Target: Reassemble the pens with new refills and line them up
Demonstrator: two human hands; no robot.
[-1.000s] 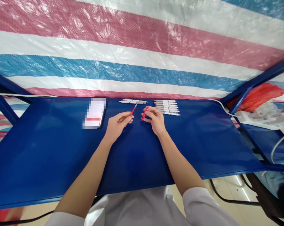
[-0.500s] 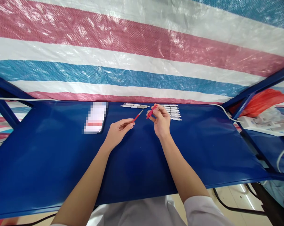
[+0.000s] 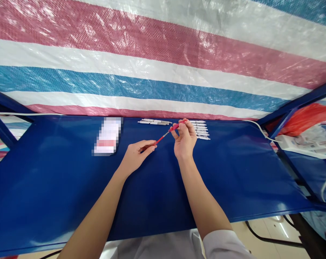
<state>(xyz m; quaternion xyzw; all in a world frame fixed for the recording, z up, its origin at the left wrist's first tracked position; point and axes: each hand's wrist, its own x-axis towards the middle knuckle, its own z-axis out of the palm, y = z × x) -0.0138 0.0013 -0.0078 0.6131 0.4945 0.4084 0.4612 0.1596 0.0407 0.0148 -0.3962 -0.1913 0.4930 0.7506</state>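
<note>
A thin red pen refill (image 3: 160, 139) with a pale tip is pinched between the thumb and fingers of my left hand (image 3: 136, 155). My right hand (image 3: 185, 143) is closed on a pinkish-red pen barrel (image 3: 175, 127), held at a slant above the table. The refill's pale end meets the barrel's lower left end; whether it sits inside cannot be made out. Just behind the hands lie a few white and grey pens (image 3: 153, 122). Beside my right hand is a row of several white pens (image 3: 202, 130), partly covered by that hand.
A phone (image 3: 107, 138), its screen blurred out, lies left on the blue tabletop (image 3: 157, 201). Striped plastic sheeting (image 3: 141, 86) hangs along the back edge. At right are a blue frame post (image 3: 283, 120), a white cable (image 3: 256, 126) and a red plastic bag (image 3: 306, 120).
The gap between the refill and the barrel has closed, and their ends now meet in line. My right hand has turned the barrel flatter. The view has shifted slightly.
</note>
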